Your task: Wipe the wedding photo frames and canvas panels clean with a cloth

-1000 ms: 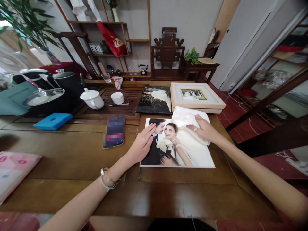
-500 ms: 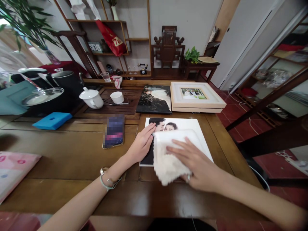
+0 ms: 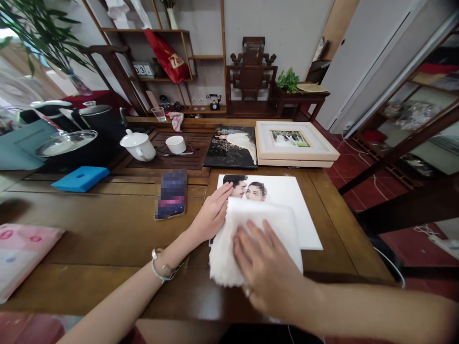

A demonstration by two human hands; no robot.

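Observation:
A large wedding photo print (image 3: 290,200) lies flat on the brown wooden table (image 3: 107,229). My left hand (image 3: 211,215) rests open on the print's left edge, fingers stretched out and pressing it down; a bracelet sits on that wrist. My right hand (image 3: 267,267) lies flat with spread fingers on a white cloth (image 3: 251,227), pressing it onto the near half of the print. The cloth covers the lower part of the picture and hangs a little over its near edge.
A phone (image 3: 172,193) lies left of the print. Behind it are a dark photo album (image 3: 233,148), a framed picture box (image 3: 296,145), a tea tray with white teapot (image 3: 138,145) and cup (image 3: 175,143). A blue block (image 3: 81,178) and pink fabric (image 3: 21,253) lie left.
My right hand has dragged the white cloth from the print's far right corner down to its near edge. The left hand has stayed put on the left edge.

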